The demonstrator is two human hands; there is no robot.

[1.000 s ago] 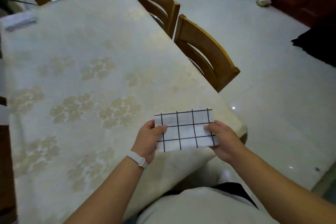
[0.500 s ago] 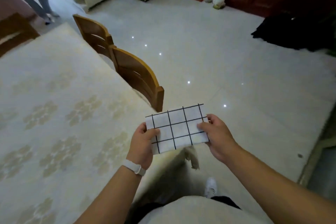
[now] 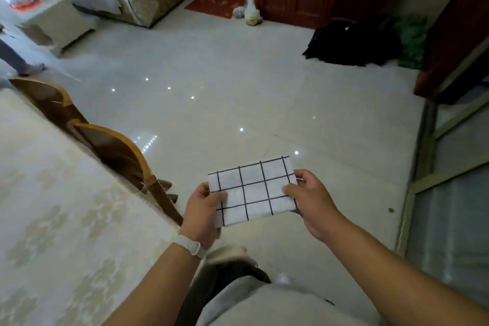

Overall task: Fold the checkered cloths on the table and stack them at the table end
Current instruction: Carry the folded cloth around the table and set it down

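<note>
White cloth (image 3: 252,190) ruled with black lines, folded to a small rectangle, hangs in the air between my hands, off the surface and over the pale floor. My left hand (image 3: 203,216) pinches its left short edge, thumb on top; my right hand (image 3: 311,200) pinches the right short edge the same way. Its long axis runs from hand to hand, the right end tilted a little away from me. The surface (image 3: 53,206), under a cream flowered cover, lies to my left, its corner near my left wrist, so the left hand is the nearer one. I judge the folding done and the setting down to come: the cloth must travel left, over that edge. No stack shows on the part I can see, and no container is near. Two chairs (image 3: 113,151) stand along the edge ahead of the corner
</note>
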